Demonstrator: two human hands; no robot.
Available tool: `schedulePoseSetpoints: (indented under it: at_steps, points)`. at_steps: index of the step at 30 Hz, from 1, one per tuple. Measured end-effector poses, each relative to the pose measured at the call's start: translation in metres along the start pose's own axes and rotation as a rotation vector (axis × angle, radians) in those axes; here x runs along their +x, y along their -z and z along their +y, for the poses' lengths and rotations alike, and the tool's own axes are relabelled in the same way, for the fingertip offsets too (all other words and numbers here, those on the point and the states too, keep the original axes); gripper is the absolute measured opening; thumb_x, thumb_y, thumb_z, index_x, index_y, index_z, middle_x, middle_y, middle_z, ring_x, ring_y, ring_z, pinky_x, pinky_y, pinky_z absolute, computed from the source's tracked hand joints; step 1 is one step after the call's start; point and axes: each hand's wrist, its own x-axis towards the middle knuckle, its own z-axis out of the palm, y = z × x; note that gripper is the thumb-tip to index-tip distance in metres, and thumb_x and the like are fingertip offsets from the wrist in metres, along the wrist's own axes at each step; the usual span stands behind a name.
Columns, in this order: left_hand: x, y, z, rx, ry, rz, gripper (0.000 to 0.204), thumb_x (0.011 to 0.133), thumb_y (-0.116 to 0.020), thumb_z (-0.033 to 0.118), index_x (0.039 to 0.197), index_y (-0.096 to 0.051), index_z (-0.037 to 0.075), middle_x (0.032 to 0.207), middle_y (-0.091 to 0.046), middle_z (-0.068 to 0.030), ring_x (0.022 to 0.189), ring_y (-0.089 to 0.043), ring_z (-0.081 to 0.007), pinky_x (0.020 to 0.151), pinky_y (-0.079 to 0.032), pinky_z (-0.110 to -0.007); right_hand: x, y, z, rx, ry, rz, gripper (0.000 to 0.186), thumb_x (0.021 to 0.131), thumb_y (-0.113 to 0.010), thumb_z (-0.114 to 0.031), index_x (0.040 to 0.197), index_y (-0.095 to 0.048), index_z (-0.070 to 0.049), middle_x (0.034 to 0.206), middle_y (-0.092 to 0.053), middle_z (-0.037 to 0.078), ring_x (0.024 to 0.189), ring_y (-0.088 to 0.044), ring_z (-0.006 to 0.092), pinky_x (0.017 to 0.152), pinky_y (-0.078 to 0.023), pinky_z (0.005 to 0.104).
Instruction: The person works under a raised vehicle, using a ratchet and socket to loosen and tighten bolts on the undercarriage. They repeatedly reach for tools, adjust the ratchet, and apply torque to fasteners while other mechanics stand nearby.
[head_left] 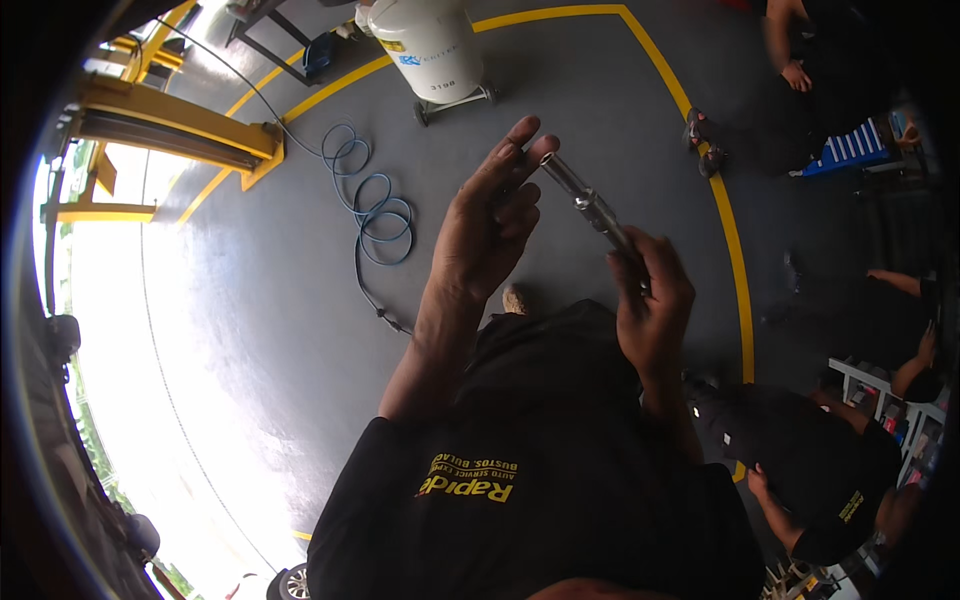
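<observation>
A chrome socket tool (592,205) is held up in the air in front of the person's torso, slanting with its socket end toward the upper left. The right hand (655,297) has its grip wrapped around the lower part, fingers and thumb pinching the shaft. The left hand (492,215) is beside the socket end, its grip loose, two fingers reaching up and the others curled; whether a fingertip touches the socket cannot be told. Below lies the grey floor (560,70), where a blue coiled hose (385,222) runs to the left forearm. Beyond stand a white wheeled tank (425,55) and a yellow lift post (180,120). A yellow floor line (735,260) curves past on the right, near co-workers in dark clothing (790,440) and a blue slatted rack (853,147).
</observation>
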Motion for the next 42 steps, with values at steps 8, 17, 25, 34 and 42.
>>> schedulePoseSetpoints:
  at_steps: [8,17,25,34,42]
  points:
    - [-0.010,-0.065,-0.066,-0.132,-0.066,-0.113,0.021,0.103,-0.052,0.013,0.123,-0.055,0.007,0.150,-0.046,-0.0155,0.054,-0.036,-0.0002,0.046,-0.034,-0.014,-0.022,0.079,0.008,-0.053,0.015,0.027,0.019,0.094,-0.070,-0.014,0.109,-0.068,-0.003,0.078,-0.060,0.007,0.057,-0.056,0.0139,0.049,-0.041,0.0294]
    - [-0.019,-0.108,-0.121,-0.094,-0.052,-0.131,0.019,0.103,-0.054,0.014,0.118,-0.064,0.007,0.156,-0.037,-0.0170,0.053,-0.037,-0.0001,0.044,-0.035,-0.014,-0.038,0.138,0.034,-0.075,0.082,0.065,0.020,0.094,-0.070,-0.013,0.111,-0.069,-0.004,0.074,-0.056,0.006,0.053,-0.051,0.0140,0.047,-0.039,0.0307]
    - [-0.026,-0.130,-0.139,-0.023,-0.050,-0.177,0.020,0.103,-0.056,0.013,0.119,-0.065,0.005,0.151,-0.043,-0.0177,0.054,-0.036,0.0012,0.044,-0.035,-0.013,-0.040,0.170,0.040,0.074,0.083,0.061,0.021,0.091,-0.071,-0.011,0.110,-0.069,-0.003,0.076,-0.060,0.007,0.059,-0.056,0.0137,0.052,-0.042,0.0288]
    - [-0.028,-0.153,-0.099,0.177,0.016,-0.291,0.034,0.101,-0.059,0.013,0.134,-0.056,0.004,0.146,-0.050,-0.0192,0.054,-0.040,0.0028,0.046,-0.038,-0.013,-0.030,0.178,0.017,0.516,-0.316,-0.165,0.021,0.095,-0.065,-0.020,0.104,-0.072,-0.002,0.072,-0.057,-0.003,0.066,-0.049,0.0031,0.057,-0.038,0.0220]
    - [-0.016,-0.236,-0.068,0.313,-0.089,-0.391,0.064,0.098,-0.063,0.037,0.144,-0.042,-0.003,0.135,-0.058,-0.0203,0.054,-0.049,0.0025,0.047,-0.044,-0.011,0.043,0.156,-0.038,0.596,0.053,-0.018,0.028,0.102,-0.059,-0.026,0.104,-0.065,0.001,0.076,-0.062,0.002,0.067,-0.055,0.0066,0.060,-0.044,0.0254]
